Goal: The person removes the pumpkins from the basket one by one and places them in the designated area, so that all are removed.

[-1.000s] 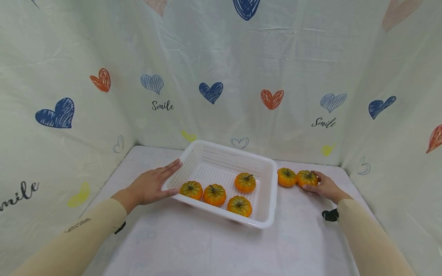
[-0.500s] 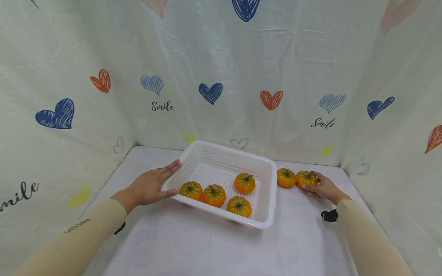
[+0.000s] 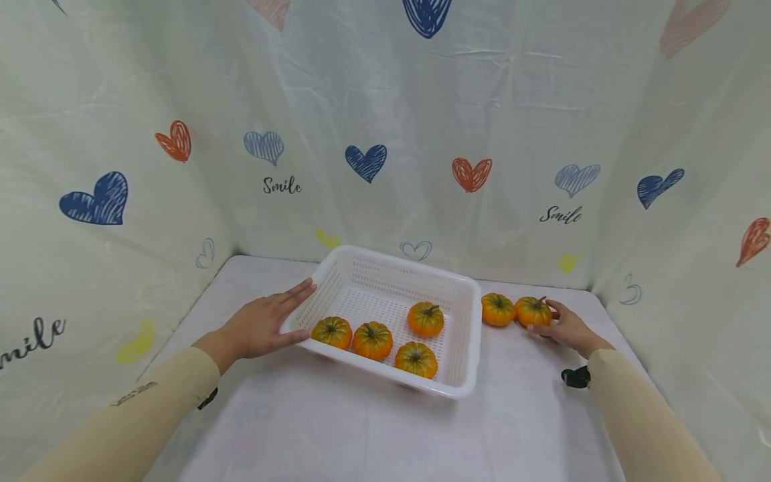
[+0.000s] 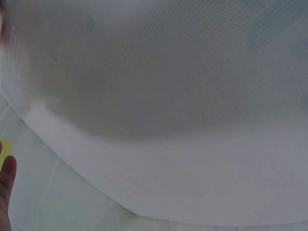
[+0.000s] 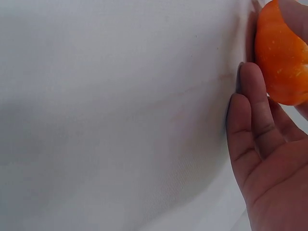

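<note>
My left hand [image 3: 262,326] rests against the left end of a white perforated plastic basket [image 3: 470,341], fingers straight and thumb spread along its near corner. Only a bit of that hand [image 4: 6,192] shows at the left wrist view's edge. At the far right my right hand [image 3: 569,330] is at a small orange-and-green pumpkin [image 3: 533,312] on the table, thumb at its near side, index finger beside its stem. In the right wrist view the fingers [image 5: 252,103] extend loosely beside the pumpkin [image 5: 281,57]; the thumb overlaps it. Another pumpkin [image 3: 498,310] sits between it and the basket.
Several pumpkins lie in the basket, one [image 3: 425,319] towards the middle and one [image 3: 416,360] by the near wall. The white table [image 3: 385,435] is enclosed by a pale curtain [image 3: 409,100] with printed hearts, close behind the basket.
My right index finger has drawn back from the pumpkin's top, so its stem shows now. The left hand and basket stay put; the whole view shifts slightly.
</note>
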Action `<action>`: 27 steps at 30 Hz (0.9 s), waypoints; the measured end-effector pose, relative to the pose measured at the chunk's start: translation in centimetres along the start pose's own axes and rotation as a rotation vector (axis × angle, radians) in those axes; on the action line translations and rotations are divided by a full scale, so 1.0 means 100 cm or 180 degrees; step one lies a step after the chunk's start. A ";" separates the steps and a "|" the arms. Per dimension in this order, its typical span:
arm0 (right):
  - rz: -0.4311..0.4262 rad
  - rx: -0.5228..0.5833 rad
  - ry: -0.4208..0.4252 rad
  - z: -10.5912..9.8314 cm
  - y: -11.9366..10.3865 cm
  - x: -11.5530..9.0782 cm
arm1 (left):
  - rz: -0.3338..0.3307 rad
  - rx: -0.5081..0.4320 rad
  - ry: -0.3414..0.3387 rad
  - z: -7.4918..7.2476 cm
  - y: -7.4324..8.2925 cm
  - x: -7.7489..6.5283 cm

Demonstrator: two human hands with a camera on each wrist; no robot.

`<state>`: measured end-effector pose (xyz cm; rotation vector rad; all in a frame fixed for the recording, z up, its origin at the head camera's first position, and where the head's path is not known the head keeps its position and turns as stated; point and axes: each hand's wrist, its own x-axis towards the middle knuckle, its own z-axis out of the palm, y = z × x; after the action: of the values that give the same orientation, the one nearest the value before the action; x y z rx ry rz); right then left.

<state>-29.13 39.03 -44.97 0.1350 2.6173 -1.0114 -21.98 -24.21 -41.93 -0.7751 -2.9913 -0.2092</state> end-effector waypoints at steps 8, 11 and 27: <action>-0.0107 0.0001 -0.0089 -0.015 0.001 -0.013 | 0.0049 0.0011 -0.0010 0.000 -0.001 0.002; -0.0174 -0.0010 -0.0156 -0.027 -0.002 -0.020 | 0.0042 0.0006 -0.0019 -0.001 0.000 0.002; -0.0714 -0.0520 0.0110 -0.087 -0.081 -0.049 | -0.0064 0.0034 -0.0009 -0.001 0.001 0.000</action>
<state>-28.50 39.00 -32.16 -0.1854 2.7796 -0.8643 -21.97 -24.12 -41.86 -0.7452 -3.0013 -0.1927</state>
